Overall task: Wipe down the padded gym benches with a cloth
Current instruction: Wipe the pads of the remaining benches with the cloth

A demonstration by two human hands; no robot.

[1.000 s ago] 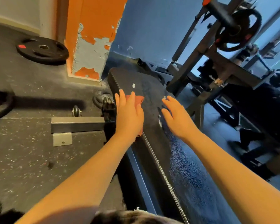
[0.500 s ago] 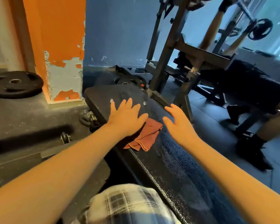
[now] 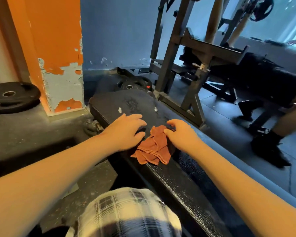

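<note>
Rust crumpled cloth (image 3: 154, 147) | pebbled black bench (image 3: 186, 182) | right hand (image 3: 179, 134) pinches it | left hand (image 3: 126, 130) spread

Cloth (image 3: 154, 146) lying on the surface (image 3: 186, 182), left hand (image 3: 126, 132) resting just left of it, right hand (image 3: 179, 134) pinching its far right corner, weight plate (image 3: 12, 97) lying on the floor (image 3: 32, 134) far left.

Bench (image 3: 186, 185) bare at far end and near half; rack foot (image 3: 191, 103) crowds far-right corner, pillar (image 3: 55, 48) off far-left.

A peeling orange pillar (image 3: 55, 48) stands against a blue wall (image 3: 116, 31). A weight plate (image 3: 12, 97) lies on the speckled dark floor (image 3: 24, 134), with a steel rack (image 3: 167, 53) at the right.
</note>
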